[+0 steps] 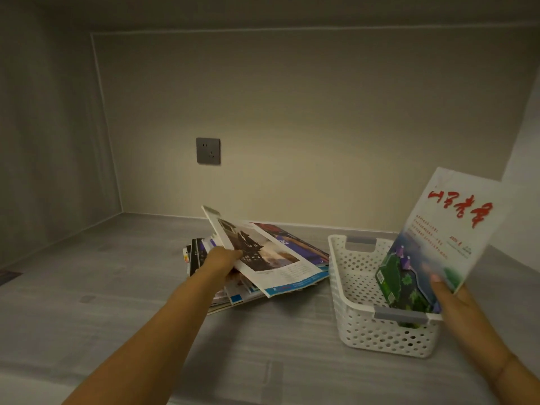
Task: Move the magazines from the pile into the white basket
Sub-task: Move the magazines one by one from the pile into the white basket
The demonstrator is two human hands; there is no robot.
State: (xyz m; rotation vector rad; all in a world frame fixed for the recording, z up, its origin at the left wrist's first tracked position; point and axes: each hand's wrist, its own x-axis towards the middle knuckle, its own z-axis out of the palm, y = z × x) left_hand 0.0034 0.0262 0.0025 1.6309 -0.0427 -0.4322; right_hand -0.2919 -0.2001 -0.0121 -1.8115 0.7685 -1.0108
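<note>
A messy pile of magazines (242,290) lies on the grey floor near the back wall. My left hand (223,260) grips the left edge of the pile's top magazine (268,252), tilting it up; its page shows a dark building. To the right stands the white perforated basket (350,293) with grey handles. A green and dark magazine (400,285) leans inside it. My right hand (451,299) holds a white magazine with red lettering (450,229) upright above the basket's right side, gripped at its lower edge.
The grey wood-grain floor (117,317) spreads in front and to the left. A beige back wall carries a grey power socket (208,151). A side wall closes the left; a white panel rises at the far right.
</note>
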